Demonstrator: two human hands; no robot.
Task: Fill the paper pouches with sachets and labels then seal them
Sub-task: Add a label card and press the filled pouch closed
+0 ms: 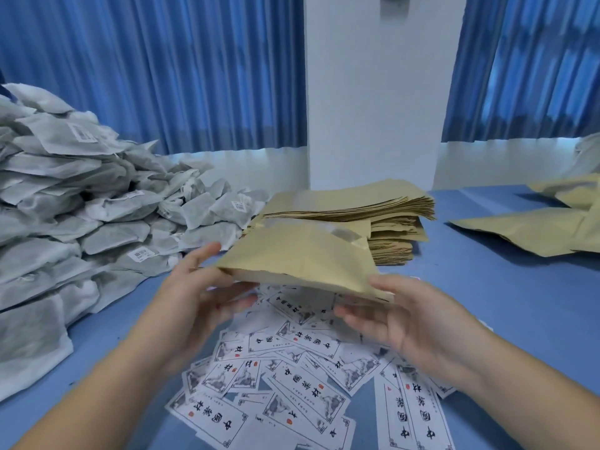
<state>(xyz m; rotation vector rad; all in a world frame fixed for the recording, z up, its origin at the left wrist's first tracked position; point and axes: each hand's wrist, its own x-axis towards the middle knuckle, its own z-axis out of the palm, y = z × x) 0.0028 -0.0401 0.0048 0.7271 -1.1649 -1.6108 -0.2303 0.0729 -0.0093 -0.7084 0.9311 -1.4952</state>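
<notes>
A brown paper pouch [302, 254] hangs in the air above the table, held at its near edge by both hands. My left hand [201, 293] grips its left corner, thumb on top and fingers beneath. My right hand [399, 313] holds the right corner the same way. Below the pouch, several white printed labels [292, 378] lie scattered on the blue table. A big heap of grey-white sachets [74, 203] fills the left side. Behind the held pouch stands a stack of flat brown pouches [373, 216].
More brown pouches [526, 225] lie loose at the right on the blue table [506, 303]. A white pillar [376, 92] and blue curtains [162, 66] stand behind the table.
</notes>
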